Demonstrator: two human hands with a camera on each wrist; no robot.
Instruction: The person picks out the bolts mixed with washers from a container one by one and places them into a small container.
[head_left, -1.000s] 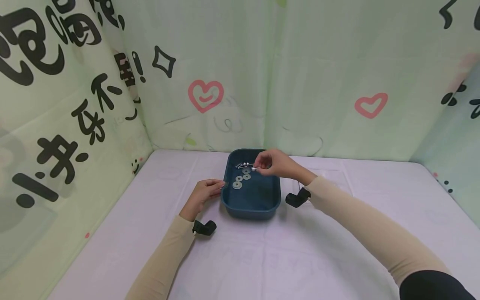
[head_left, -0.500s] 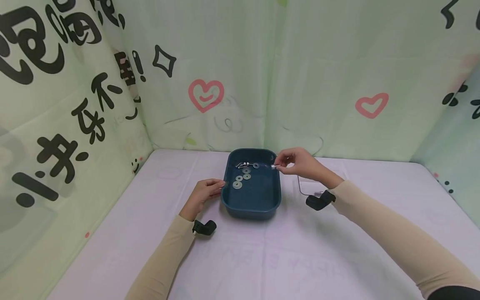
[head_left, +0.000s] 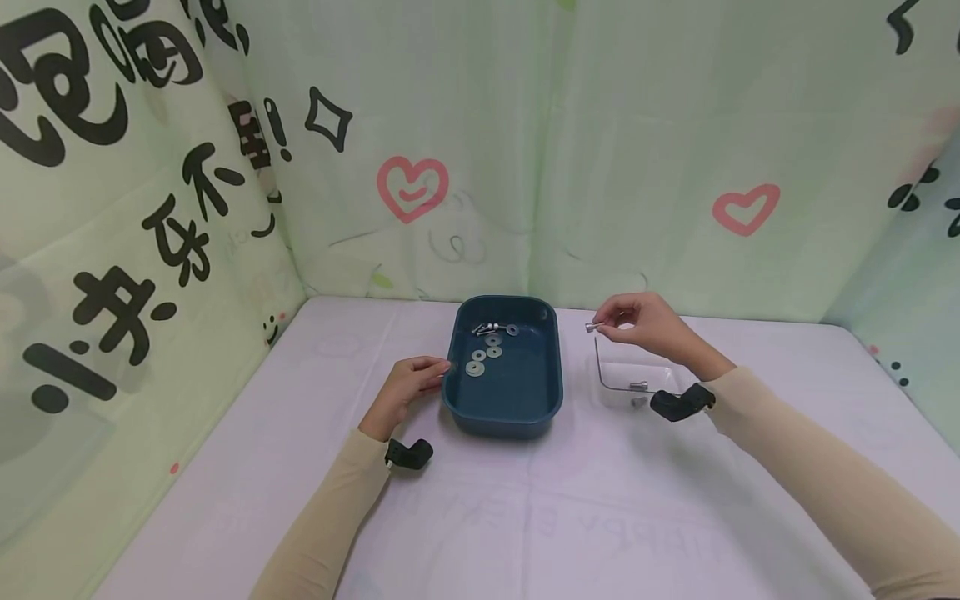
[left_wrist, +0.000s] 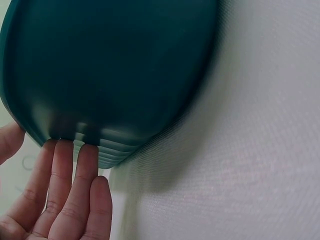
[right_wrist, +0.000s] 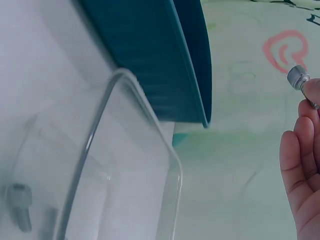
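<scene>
A silver socket-head bolt (right_wrist: 298,76) is pinched between the thumb and fingers of my right hand (head_left: 647,323), its head pointing away from the fingertips. The hand is above the far edge of a clear plastic box (head_left: 637,372), partly hidden by hand and wrist. Inside the box lies a similar bolt (right_wrist: 20,205). To the left stands a dark blue tray (head_left: 517,400). My left hand (head_left: 411,387) touches the tray's left side; in the left wrist view its straight fingers (left_wrist: 61,170) rest against the outer wall, with the thumb near the rim.
Several flat washers (head_left: 476,368) and a small group of bolts (head_left: 487,328) lie in the left and far part of the tray. Printed curtains (head_left: 622,150) rise behind and beside the table (head_left: 525,517). A dark wrist camera (head_left: 682,402) sits over the box's near right side.
My right hand has moved right with the bolt, from inside the tray to above the clear box, which shows more now. The left hand and tray stay put.
</scene>
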